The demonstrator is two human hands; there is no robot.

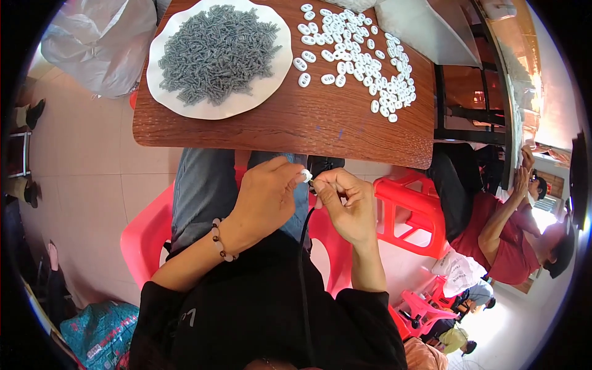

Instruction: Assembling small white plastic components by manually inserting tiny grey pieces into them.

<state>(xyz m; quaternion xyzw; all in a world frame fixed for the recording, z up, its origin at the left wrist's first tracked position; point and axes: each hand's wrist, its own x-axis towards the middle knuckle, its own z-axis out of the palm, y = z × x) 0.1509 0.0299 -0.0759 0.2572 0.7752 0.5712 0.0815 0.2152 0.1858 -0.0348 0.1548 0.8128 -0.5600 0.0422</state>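
Over my lap, just off the table's near edge, my two hands meet fingertip to fingertip. My left hand (266, 196), with a beaded bracelet (217, 237) at its wrist, pinches a small white plastic piece (306, 176). Thumb and forefinger of my right hand (350, 206) close at that piece's right side; what they grip is too small to make out. On the table (246, 132) a white scalloped plate (161, 102) carries a heap of small grey metal springs (216, 55). Right of it lie many loose white oval pieces (351, 52) with two dark holes each.
White bags (425, 31) rest at the table's far right, and a plastic bag (98, 43) stands left of it. A red stool (410, 213) is at my right. Beyond it sits a person in a red shirt (509, 240). A teal bag (102, 333) lies at lower left.
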